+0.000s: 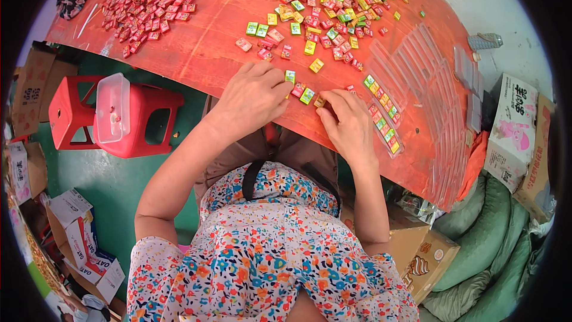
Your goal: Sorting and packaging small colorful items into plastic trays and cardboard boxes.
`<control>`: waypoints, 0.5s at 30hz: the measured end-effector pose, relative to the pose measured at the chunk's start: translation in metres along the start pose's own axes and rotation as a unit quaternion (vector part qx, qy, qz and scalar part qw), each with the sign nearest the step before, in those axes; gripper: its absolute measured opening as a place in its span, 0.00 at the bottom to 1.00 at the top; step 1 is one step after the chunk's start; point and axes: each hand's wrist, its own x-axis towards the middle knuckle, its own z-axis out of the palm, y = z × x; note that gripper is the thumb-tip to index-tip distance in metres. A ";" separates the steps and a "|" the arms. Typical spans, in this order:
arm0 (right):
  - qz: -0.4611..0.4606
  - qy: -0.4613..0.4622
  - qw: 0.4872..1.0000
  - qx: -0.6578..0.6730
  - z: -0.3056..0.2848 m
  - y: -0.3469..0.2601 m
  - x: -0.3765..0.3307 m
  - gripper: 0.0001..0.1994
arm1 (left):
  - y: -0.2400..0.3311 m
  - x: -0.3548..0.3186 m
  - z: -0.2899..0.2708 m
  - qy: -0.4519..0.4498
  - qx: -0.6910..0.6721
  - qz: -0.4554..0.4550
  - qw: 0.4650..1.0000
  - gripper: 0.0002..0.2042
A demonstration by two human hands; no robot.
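Note:
My left hand (255, 96) is closed at the near edge of the red table (205, 36). Its fingertips meet beside a small green packet (290, 76); whatever they pinch is mostly hidden. Between my hands lie a red packet (298, 89) and another green packet (307, 96) in a short row. At the row's right end, the thumb and fingers of my right hand (347, 120) close on a small yellow packet (320, 102). Right of that hand, two clear narrow trays hold lines of mixed packets (381, 96).
Loose mixed packets (339, 9) spread across the far table, with a red pile (149, 12) at far left. Stacked clear trays (438, 113) cover the right side. Red stools (140, 119), one bearing a clear plastic box (112, 107), stand left; cartons (512, 137) stand right.

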 end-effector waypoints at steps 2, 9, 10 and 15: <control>0.006 0.001 1.000 0.005 0.002 -0.001 0.001 0.12 | 0.000 0.001 0.001 -0.007 -0.010 -0.002 1.000 0.12; 0.015 0.002 1.000 0.013 0.003 -0.003 0.006 0.12 | -0.010 0.014 -0.001 0.024 0.030 -0.019 0.999 0.12; 0.015 0.002 1.000 0.014 0.003 -0.003 0.004 0.12 | -0.013 0.015 -0.005 0.031 0.033 -0.018 0.999 0.12; 0.029 -0.002 0.999 0.015 0.002 -0.005 0.003 0.12 | -0.025 0.036 -0.007 -0.026 0.035 0.021 0.999 0.14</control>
